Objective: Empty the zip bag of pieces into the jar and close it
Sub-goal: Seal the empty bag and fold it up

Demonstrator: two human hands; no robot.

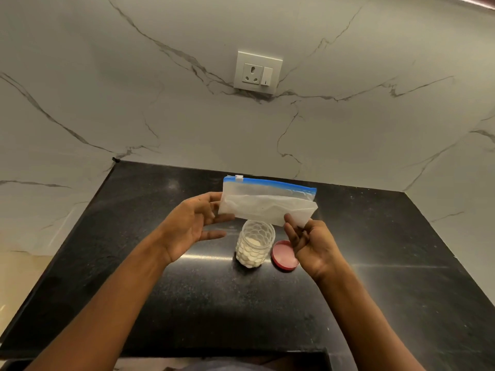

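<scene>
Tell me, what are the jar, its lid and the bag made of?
The clear dimpled jar looks like plastic, possibly glass: see-through, with white pieces showing inside. The round pink lid looks like matte plastic. The frosted zip bag with the blue strip is thin plastic film: it creases and folds between the hands.

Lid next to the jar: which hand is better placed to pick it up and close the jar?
Probably the right hand. It sits directly over the pink lid, which lies right of the open jar. The left hand is across the jar. Both pinch the zip bag.
</scene>
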